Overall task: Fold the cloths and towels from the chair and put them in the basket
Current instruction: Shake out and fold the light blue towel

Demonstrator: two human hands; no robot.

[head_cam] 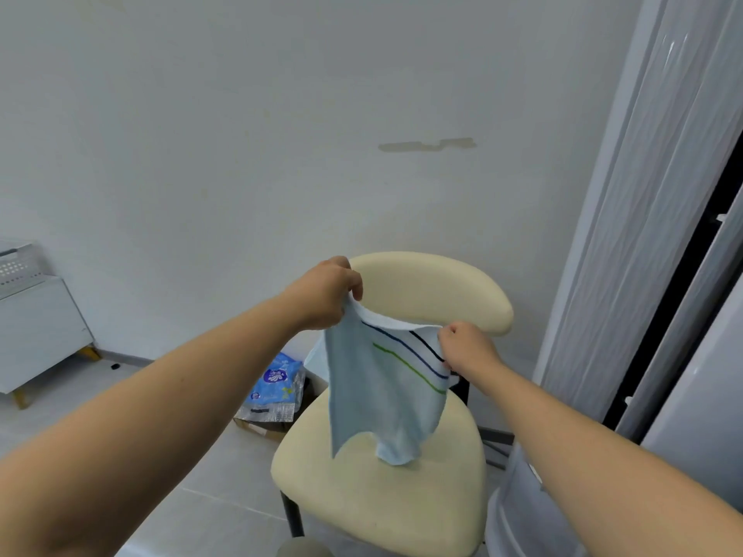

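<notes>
**Light blue towel held up over the chair**

The light blue towel [378, 396], with dark blue, black and green stripes near its top, hangs in the air above the seat of the cream chair [386, 504]. Its lowest tip is just at the seat; I cannot tell if it touches. The left hand [327, 293] pinches the upper left corner with curled fingers. The right hand [466, 347] grips the upper right edge, beside the stripes. Behind the towel stands the curved backrest. On the floor left of the chair lies a blue and white plastic packet [273, 389], and far left a white cabinet [38, 327] stands against the wall.
</notes>
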